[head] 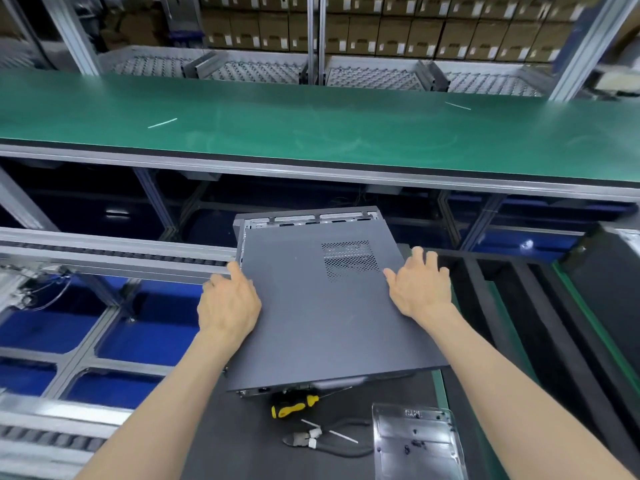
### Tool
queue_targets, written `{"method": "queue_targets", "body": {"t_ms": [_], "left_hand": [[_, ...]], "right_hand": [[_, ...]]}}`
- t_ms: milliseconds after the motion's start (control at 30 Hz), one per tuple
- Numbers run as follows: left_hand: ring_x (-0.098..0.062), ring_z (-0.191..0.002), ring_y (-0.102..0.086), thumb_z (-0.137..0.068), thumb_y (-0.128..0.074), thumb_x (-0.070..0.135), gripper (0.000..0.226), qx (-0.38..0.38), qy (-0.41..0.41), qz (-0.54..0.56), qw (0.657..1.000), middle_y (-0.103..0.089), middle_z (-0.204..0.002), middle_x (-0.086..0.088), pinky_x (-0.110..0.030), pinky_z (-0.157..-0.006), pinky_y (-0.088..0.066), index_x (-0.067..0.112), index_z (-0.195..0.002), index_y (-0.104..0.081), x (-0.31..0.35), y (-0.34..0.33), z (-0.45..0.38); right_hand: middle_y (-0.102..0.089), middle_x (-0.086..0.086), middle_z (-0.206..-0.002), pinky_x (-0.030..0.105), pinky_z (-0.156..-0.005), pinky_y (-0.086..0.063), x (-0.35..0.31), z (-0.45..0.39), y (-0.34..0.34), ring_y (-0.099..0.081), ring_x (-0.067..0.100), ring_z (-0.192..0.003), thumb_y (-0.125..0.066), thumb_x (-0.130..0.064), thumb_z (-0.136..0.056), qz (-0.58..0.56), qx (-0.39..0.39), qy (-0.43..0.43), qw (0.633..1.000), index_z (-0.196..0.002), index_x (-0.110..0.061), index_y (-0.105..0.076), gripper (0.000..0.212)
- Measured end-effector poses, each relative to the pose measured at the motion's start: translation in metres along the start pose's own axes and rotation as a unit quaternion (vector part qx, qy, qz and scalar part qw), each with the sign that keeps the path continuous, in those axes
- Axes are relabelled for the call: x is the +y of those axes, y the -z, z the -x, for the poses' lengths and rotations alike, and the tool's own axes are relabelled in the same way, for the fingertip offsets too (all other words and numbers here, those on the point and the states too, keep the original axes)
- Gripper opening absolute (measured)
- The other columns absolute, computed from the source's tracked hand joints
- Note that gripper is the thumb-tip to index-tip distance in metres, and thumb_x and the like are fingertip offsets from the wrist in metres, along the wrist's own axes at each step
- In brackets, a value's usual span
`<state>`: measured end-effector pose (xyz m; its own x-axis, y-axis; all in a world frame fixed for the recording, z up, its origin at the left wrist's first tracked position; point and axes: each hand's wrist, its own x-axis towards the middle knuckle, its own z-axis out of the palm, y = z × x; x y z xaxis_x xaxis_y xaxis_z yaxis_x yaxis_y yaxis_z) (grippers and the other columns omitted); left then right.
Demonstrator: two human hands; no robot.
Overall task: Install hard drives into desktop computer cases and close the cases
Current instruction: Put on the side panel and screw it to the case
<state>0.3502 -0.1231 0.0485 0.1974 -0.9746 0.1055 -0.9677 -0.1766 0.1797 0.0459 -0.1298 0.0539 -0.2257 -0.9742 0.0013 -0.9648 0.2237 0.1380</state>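
A dark grey desktop computer case [322,306] lies flat in the middle of the view, its side panel on top with a perforated vent toward the far right. At the far edge a strip of the bare metal chassis [304,218] shows beyond the panel. My left hand [228,303] holds the case's left edge, thumb on the panel and fingers over the side. My right hand [420,284] rests on the panel's right edge with fingers spread. No hard drive is visible.
A yellow-and-black screwdriver [294,405] lies just below the case, with pliers [325,441] and a clear plastic tray [415,441] nearer me. A green conveyor belt [311,129] runs across behind. A roller track [114,254] lies left, black foam slots [512,306] right.
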Motion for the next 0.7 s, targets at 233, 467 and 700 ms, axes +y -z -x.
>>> {"method": "queue_targets", "body": {"t_ms": [233,467,700], "left_hand": [[-0.036,-0.146,-0.027,-0.105,-0.029,0.049,0.07,-0.106,-0.026,0.091,0.99,-0.005,-0.168,-0.012,-0.048,-0.113,-0.033,0.005,-0.157,-0.013,0.017,-0.015,-0.008],[-0.025,-0.155,0.006,-0.107,-0.026,0.044,0.07,-0.129,-0.009,0.142,0.981,0.005,-0.169,-0.011,-0.045,-0.125,-0.01,0.004,-0.159,-0.001,0.013,-0.024,-0.015],[-0.023,-0.155,0.004,-0.107,-0.024,0.041,0.068,-0.124,0.007,0.162,0.979,0.006,-0.169,-0.008,-0.046,-0.124,-0.016,0.006,-0.16,0.001,0.01,-0.03,-0.019]], "right_hand": [[-0.027,0.019,-0.158,0.048,-0.096,-0.042,-0.012,0.006,-0.019,-0.046,0.044,-0.127,-0.023,-0.055,-0.104,-0.228,-0.074,-0.065,0.969,-0.157,0.0,0.002,0.08],[-0.024,0.015,-0.161,0.048,-0.096,-0.043,-0.015,0.001,-0.022,-0.048,0.041,-0.128,-0.021,-0.057,-0.103,-0.214,-0.075,-0.05,0.973,-0.159,-0.007,0.001,0.078],[-0.03,0.014,-0.156,0.048,-0.093,-0.043,-0.017,-0.007,-0.024,-0.047,0.037,-0.128,-0.025,-0.055,-0.103,-0.23,-0.067,-0.043,0.97,-0.156,-0.007,-0.006,0.074]]}}
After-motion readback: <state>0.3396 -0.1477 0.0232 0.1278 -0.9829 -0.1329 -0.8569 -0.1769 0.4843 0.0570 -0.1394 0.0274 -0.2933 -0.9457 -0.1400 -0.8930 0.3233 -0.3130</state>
